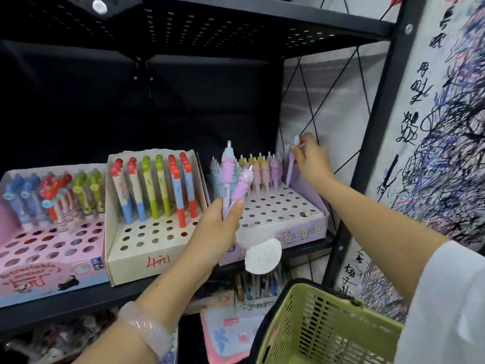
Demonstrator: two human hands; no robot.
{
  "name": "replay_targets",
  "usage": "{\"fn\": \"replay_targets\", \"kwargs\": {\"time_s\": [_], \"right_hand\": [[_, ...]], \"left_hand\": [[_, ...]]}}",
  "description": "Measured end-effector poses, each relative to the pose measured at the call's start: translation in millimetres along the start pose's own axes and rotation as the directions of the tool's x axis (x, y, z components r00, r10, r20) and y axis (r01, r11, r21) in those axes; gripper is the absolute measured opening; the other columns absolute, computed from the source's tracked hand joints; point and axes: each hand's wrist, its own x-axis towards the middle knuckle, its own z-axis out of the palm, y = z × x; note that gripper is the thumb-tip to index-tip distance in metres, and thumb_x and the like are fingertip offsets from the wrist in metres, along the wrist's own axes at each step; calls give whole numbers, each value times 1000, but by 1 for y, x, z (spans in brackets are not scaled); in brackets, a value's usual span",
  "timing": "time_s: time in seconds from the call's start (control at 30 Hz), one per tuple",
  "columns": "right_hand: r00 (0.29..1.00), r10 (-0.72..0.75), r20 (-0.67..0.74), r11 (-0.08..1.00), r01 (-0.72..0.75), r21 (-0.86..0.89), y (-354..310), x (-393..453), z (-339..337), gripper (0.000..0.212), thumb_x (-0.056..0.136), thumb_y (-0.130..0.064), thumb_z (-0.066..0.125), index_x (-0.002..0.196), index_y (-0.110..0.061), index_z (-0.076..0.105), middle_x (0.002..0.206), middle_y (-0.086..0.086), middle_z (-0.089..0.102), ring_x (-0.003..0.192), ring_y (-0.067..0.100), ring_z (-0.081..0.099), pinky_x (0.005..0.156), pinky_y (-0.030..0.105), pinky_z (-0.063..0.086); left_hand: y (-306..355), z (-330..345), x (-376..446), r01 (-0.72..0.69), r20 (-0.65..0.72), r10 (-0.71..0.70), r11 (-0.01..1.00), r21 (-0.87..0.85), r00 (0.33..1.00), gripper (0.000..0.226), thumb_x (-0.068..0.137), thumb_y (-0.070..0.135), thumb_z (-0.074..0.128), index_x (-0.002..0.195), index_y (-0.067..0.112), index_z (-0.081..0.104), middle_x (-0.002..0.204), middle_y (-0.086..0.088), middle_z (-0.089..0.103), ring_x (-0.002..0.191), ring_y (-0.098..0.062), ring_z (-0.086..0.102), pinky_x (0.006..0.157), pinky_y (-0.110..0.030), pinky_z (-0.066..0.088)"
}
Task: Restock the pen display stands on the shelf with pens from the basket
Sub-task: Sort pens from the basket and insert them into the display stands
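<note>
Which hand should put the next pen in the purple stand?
Probably the right hand: it already holds a purple pen at the back right of the unicorn stand. The left hand just grips spare pens in front.

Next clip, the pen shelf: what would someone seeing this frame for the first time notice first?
Probably the two hands at the purple unicorn stand on the shelf's right end: the right hand pinches a lilac pen at the stand's back right corner, while the left hand grips a small bunch of pastel pens in front of it. Next, the bright red, green and blue pens in the cream stand at centre, and the green basket at lower right.
</note>
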Motion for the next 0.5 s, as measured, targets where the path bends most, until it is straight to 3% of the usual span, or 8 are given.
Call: {"fn": "replay_targets", "kwargs": {"time_s": [0.27,0.4,0.5], "right_hand": [[993,7,115,992,8,-129,12,3,22,26,100,-22,39,116,-4,49,99,20,62,80,26,54,64,27,30],[953,163,255,934,-65,-352,9,9,32,35,101,-21,32,127,-1,43,118,24,57,107,37,56,73,32,38],[918,240,315,867,-57,-494,4,9,33,33,99,-9,34,128,-2,47,122,22,57,110,35,57,82,34,45]], "left_hand": [[-3,-3,4,91,18,-89,985,-145,996,19,96,30,46,98,12,51,56,7,38,41,-7,33,38,-16,30],[-5,-5,3,94,3,-95,980,-175,995,17,95,28,48,84,15,47,53,8,41,40,-7,36,36,-16,29],[-5,-6,2,104,1,-106,977,-187,994,19,95,27,50,81,15,46,51,9,43,40,-8,39,36,-17,30]]}}
